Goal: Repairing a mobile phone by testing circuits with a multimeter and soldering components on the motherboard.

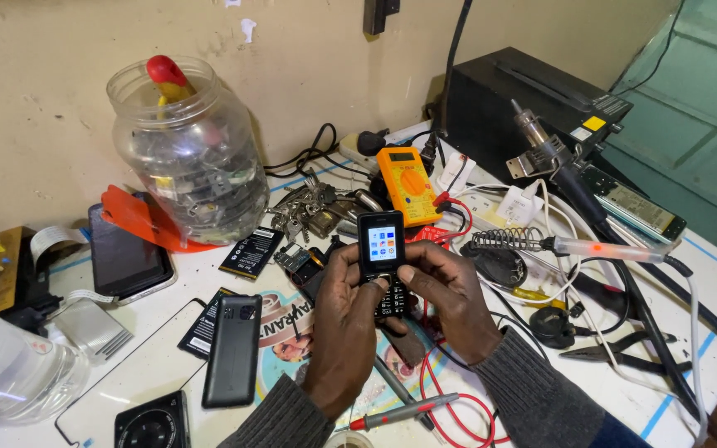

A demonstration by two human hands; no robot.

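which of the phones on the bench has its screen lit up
The small black keypad phone held in both hands: its screen shows coloured icons. The dark phone lies back up, and the touchscreen phone is dark.

Soft, even light falls across a cluttered white workbench (690,274), casting faint shadows. The lit phone screen (382,244) glows sharply, glare glints off a clear plastic jar (188,158), and wide-angle distortion bends the slightly softer frame edges.
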